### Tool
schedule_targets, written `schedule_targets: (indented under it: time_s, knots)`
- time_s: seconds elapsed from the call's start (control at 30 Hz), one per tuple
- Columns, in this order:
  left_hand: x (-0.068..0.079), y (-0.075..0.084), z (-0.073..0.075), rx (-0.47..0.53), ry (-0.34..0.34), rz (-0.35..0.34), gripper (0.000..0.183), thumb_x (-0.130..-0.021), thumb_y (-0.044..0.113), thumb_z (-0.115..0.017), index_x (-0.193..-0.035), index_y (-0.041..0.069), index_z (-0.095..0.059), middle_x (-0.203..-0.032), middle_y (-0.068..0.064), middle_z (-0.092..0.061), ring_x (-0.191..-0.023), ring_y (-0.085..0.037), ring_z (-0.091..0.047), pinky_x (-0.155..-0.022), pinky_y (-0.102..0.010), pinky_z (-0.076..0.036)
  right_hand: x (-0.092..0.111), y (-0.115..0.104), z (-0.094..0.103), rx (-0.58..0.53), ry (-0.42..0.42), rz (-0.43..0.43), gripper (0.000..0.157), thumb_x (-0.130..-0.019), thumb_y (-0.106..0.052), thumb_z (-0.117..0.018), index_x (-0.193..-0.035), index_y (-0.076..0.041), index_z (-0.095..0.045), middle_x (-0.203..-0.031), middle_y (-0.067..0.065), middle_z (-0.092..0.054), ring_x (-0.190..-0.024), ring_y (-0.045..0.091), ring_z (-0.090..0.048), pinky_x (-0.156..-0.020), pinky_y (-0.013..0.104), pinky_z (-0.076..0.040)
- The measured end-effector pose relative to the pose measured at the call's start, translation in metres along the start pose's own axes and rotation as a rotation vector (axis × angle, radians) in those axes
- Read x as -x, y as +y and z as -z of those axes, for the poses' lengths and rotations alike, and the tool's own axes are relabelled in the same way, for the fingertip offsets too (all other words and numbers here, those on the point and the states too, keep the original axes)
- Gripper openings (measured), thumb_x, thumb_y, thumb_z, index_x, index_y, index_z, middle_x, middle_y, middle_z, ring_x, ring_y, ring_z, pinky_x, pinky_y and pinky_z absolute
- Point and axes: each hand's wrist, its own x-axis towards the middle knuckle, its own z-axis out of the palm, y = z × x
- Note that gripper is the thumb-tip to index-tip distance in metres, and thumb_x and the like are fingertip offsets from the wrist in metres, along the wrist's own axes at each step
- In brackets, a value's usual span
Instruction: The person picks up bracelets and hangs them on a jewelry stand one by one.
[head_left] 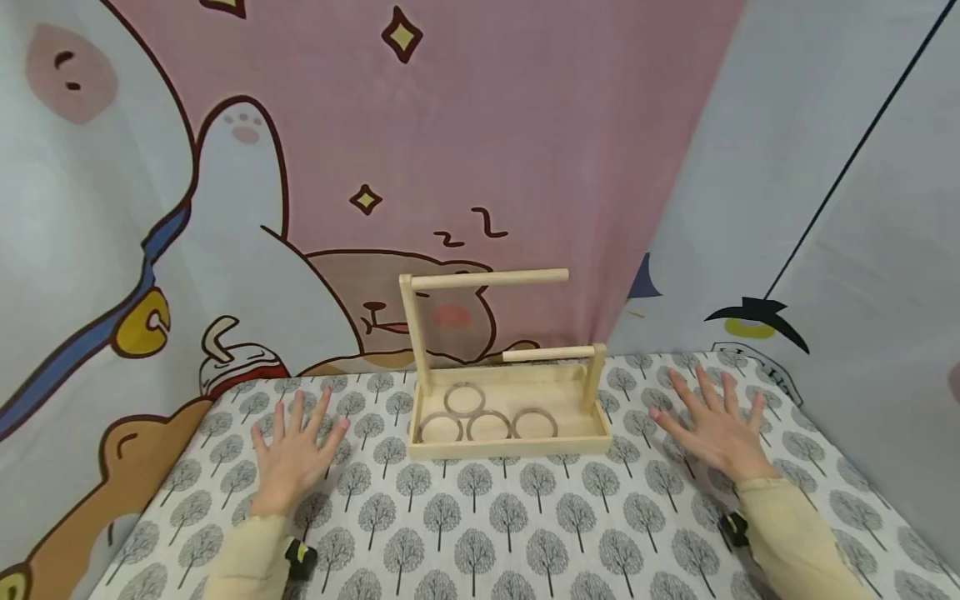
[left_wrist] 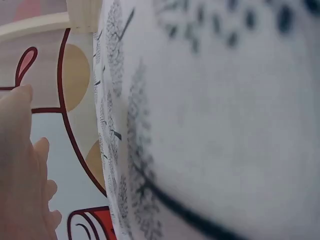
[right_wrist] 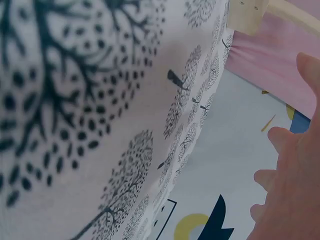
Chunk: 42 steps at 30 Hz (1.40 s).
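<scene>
A light wooden tray stands on the table in the head view, with a tall post and horizontal bar at its left and a shorter post and bar at its right. Several brownish rings lie inside it. To the tray's left, my left hand has its fingers spread and holds nothing. My right hand is on the other side, also with spread fingers and nothing in it. Both hands are apart from the tray. Each wrist view shows part of its hand, left and right.
A white cloth printed with grey trees covers the table. Behind it hangs a curtain with cartoon animals on pink and white. A dark strapped device sits at the left wrist, another at the right.
</scene>
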Motion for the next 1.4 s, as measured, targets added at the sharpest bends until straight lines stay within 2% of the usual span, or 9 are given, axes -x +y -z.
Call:
schedule_targets:
  time_s: [0.17, 0.27, 0.47, 0.63, 0.77, 0.93, 1.03, 1.23, 1.4]
  knots:
    - [-0.003, -0.002, -0.001, 0.031, -0.013, 0.021, 0.075, -0.098, 0.063, -0.027, -0.157, 0.019, -0.012, -0.158, -0.021, 0.006, -0.139, -0.049, 0.009, -0.1, -0.066, 0.021, -0.001, -0.005, 0.0, -0.015, 0.02, 0.01, 0.083, -0.094, -0.064, -0.04, -0.157, -0.019, -0.01, -0.157, 0.026, 0.0, -0.137, 0.046, 0.021, -0.093, 0.062, 0.031]
    - [-0.006, -0.001, -0.001, 0.038, -0.021, 0.014, 0.076, -0.098, 0.063, -0.026, -0.157, 0.018, -0.011, -0.158, -0.023, 0.004, -0.14, -0.049, 0.008, -0.1, -0.07, 0.017, 0.0, -0.011, 0.001, -0.06, 0.026, 0.037, 0.079, -0.096, -0.06, -0.041, -0.156, -0.018, -0.014, -0.155, 0.03, -0.01, -0.139, 0.046, 0.017, -0.095, 0.065, 0.028]
    - [-0.014, 0.014, -0.001, 0.101, -0.028, -0.021, 0.079, -0.097, 0.063, -0.032, -0.157, 0.015, -0.01, -0.158, -0.024, 0.0, -0.14, -0.05, 0.002, -0.102, -0.073, 0.006, 0.0, -0.027, 0.001, -0.133, 0.052, 0.133, 0.069, -0.098, -0.05, -0.045, -0.155, -0.016, -0.024, -0.149, 0.032, -0.025, -0.141, 0.048, 0.001, -0.101, 0.068, 0.019]
    - [-0.02, 0.033, -0.007, 0.104, -0.044, -0.055, 0.079, -0.097, 0.063, -0.033, -0.157, 0.017, -0.01, -0.158, -0.023, -0.005, -0.14, -0.05, -0.005, -0.104, -0.072, -0.003, -0.001, -0.041, -0.001, -0.232, 0.07, 0.239, 0.06, -0.1, -0.039, -0.049, -0.15, -0.011, -0.034, -0.144, 0.029, -0.034, -0.137, 0.051, -0.016, -0.103, 0.073, -0.002]
    - [-0.022, 0.048, -0.015, 0.121, -0.052, -0.087, 0.079, -0.097, 0.063, -0.033, -0.157, 0.017, -0.012, -0.159, -0.02, -0.006, -0.141, -0.048, -0.009, -0.105, -0.071, -0.006, 0.0, -0.051, -0.002, -0.367, 0.016, 0.288, 0.055, -0.101, -0.032, -0.048, -0.151, -0.013, -0.033, -0.145, 0.026, -0.036, -0.133, 0.051, -0.025, -0.097, 0.076, -0.019]
    - [-0.023, 0.067, -0.024, 0.162, -0.048, -0.137, 0.077, -0.097, 0.06, -0.038, -0.156, 0.016, -0.015, -0.159, -0.017, -0.009, -0.14, -0.048, -0.013, -0.106, -0.07, -0.007, 0.002, -0.066, 0.002, -0.448, -0.017, 0.345, 0.052, -0.102, -0.027, -0.048, -0.149, -0.009, -0.036, -0.144, 0.023, -0.04, -0.129, 0.046, -0.035, -0.092, 0.075, -0.03]
    - [-0.025, 0.077, -0.029, 0.182, -0.055, -0.164, 0.076, -0.097, 0.059, -0.039, -0.156, 0.016, -0.016, -0.159, -0.016, -0.012, -0.139, -0.049, -0.017, -0.107, -0.068, -0.011, 0.003, -0.074, 0.002, -0.455, -0.015, 0.377, 0.051, -0.101, -0.027, -0.05, -0.146, -0.006, -0.039, -0.144, 0.022, -0.039, -0.129, 0.044, -0.036, -0.092, 0.074, -0.032]
    - [-0.028, 0.09, -0.036, 0.318, -0.118, -0.177, 0.076, -0.097, 0.059, -0.041, -0.157, 0.021, -0.013, -0.16, -0.014, -0.012, -0.137, -0.048, -0.023, -0.103, -0.071, -0.019, 0.002, -0.087, -0.002, -0.494, -0.008, 0.424, 0.05, -0.1, -0.024, -0.052, -0.144, -0.004, -0.041, -0.144, 0.022, -0.04, -0.129, 0.044, -0.038, -0.094, 0.071, -0.033]
    - [-0.028, 0.096, -0.045, 0.362, -0.125, -0.206, 0.075, -0.098, 0.056, -0.042, -0.157, 0.017, -0.015, -0.158, -0.017, -0.016, -0.135, -0.05, -0.027, -0.101, -0.072, -0.021, 0.001, -0.1, -0.008, -0.543, -0.02, 0.448, 0.048, -0.099, -0.022, -0.055, -0.143, -0.006, -0.044, -0.143, 0.024, -0.041, -0.127, 0.046, -0.04, -0.095, 0.07, -0.033]
